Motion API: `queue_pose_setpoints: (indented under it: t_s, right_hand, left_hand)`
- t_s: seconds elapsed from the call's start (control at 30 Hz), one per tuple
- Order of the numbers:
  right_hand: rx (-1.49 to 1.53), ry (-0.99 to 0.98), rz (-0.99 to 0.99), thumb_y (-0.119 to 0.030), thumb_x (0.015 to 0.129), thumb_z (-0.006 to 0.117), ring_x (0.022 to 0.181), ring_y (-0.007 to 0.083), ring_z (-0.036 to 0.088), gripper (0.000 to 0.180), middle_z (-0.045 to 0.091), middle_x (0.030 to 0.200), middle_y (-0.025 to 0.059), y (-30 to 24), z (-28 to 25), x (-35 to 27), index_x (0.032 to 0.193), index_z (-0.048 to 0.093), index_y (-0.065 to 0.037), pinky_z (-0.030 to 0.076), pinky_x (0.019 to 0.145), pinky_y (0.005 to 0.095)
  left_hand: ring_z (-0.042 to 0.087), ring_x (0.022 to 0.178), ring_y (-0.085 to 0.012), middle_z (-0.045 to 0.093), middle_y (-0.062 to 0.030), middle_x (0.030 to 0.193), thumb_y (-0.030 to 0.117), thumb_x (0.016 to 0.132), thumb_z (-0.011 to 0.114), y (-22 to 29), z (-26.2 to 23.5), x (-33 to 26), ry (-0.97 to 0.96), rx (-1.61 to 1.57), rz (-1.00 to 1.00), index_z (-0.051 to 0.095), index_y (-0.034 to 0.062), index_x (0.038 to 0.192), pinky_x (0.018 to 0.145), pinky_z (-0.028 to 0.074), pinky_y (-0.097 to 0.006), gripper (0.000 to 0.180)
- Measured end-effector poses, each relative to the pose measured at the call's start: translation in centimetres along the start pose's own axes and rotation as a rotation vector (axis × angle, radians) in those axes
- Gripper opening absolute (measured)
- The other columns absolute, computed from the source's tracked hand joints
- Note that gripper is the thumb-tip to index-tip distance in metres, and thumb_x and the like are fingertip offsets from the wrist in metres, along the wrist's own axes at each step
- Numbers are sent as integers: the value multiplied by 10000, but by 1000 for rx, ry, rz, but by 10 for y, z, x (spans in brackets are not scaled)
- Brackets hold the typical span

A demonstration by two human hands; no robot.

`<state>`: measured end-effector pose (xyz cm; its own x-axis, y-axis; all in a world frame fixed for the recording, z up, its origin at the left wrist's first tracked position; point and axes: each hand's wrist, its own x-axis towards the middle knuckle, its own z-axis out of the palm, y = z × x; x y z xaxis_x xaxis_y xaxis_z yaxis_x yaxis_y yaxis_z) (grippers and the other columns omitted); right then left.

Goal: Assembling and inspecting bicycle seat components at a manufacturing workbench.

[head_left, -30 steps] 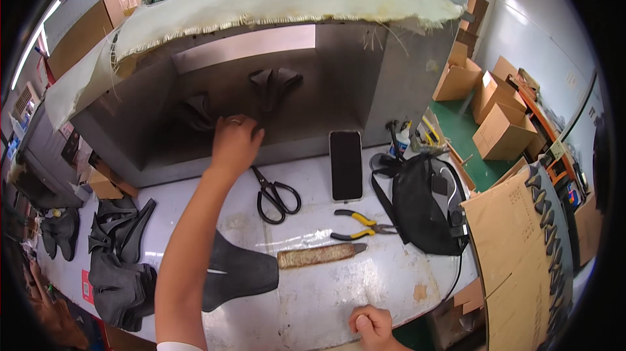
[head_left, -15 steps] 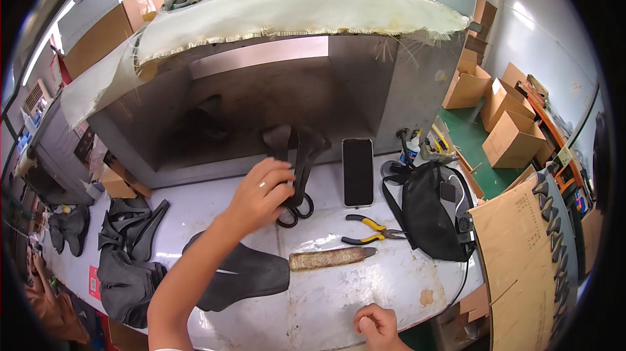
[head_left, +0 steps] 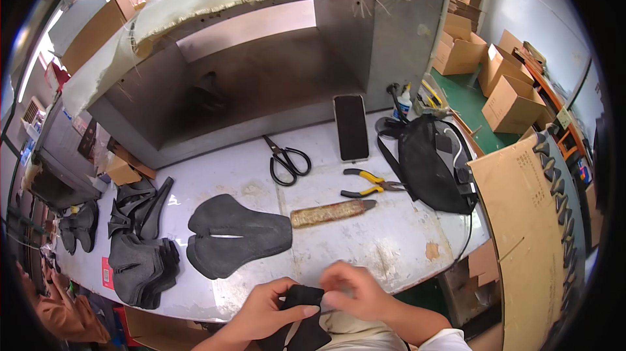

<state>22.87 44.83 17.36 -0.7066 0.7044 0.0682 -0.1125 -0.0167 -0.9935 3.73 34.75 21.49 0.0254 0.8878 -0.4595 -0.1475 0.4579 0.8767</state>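
At the bottom middle, over my lap, my left hand [head_left: 277, 308] grips a black bicycle-saddle piece [head_left: 305, 295], its thumb lying on top. My right hand [head_left: 352, 291] is curled at the piece's right edge, fingers bunched and slightly blurred. Much of the black piece is covered by my hands. Beyond them on the white table lies a dark grey saddle pad [head_left: 251, 233] with a slot down its middle. A worn, wrapped blade tool [head_left: 331, 213] touches or nearly touches its narrow end. Black-handled scissors [head_left: 285, 160] and yellow-and-black pliers [head_left: 370, 183] lie farther back.
Stacked grey pads [head_left: 140, 269] and black saddle parts [head_left: 140, 204] stand at left. A metal booth [head_left: 404, 44] closes off the back. A phone [head_left: 351, 128] leans near it. To the right sit a black pouch [head_left: 430, 175] and a cardboard sheet [head_left: 521, 220] edged with dark pieces.
My left hand has come back from the booth front to my lap with the black saddle piece. My right hand has moved up to it. The view has shifted, uncovering the scissors and grey pad.
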Motion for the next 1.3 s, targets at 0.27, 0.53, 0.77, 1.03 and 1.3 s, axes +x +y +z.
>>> queue_pose_setpoints:
  t_s: [0.27, 0.53, 0.77, 1.03, 1.3]
  right_hand:
    - [-87, -459, 154, -308, 949, 622, 518, 85, 410, 387, 485, 564, 12, -2, -6, 10, 707, 552, -15, 346, 487, 279]
    - [707, -415, 703, -252, 961, 613, 520, 17, 417, 249, 504, 625, -64, 32, 13, -2, 781, 623, -82, 294, 464, 193]
    - [-106, -53, -153, -175, 986, 535, 537, 187, 504, 248, 527, 640, 47, -2, 14, 0, 803, 557, -9, 389, 506, 321]
    - [148, -110, 204, -173, 982, 546, 538, 175, 490, 219, 487, 613, 87, 10, 26, -6, 837, 553, -9, 392, 512, 318]
    - [-131, -190, 49, -194, 996, 528, 544, 162, 467, 240, 482, 617, 87, -5, 16, -2, 842, 534, -11, 392, 526, 314]
  left_hand:
    - [586, 705, -39, 665, -5, 791, 59, 773, 793, -32, 14, -10, 21, 79, -34, 685, -29, 926, 610, 475, -198, 207]
    - [638, 710, -113, 695, -93, 810, -85, 729, 759, -39, 34, -20, 212, -181, 122, 686, -71, 878, 630, 518, -234, 166]
    - [634, 766, -143, 672, -88, 858, -86, 735, 738, -48, 31, -6, 333, -467, 163, 664, -60, 916, 727, 535, -281, 197]
    - [641, 789, -151, 679, -92, 874, -75, 724, 744, -51, 23, -8, 232, -470, 177, 660, -53, 952, 745, 537, -297, 243]
    - [663, 801, -149, 697, -91, 912, -69, 777, 723, -69, 12, 9, 132, -794, 164, 663, -26, 1002, 776, 548, -291, 237]
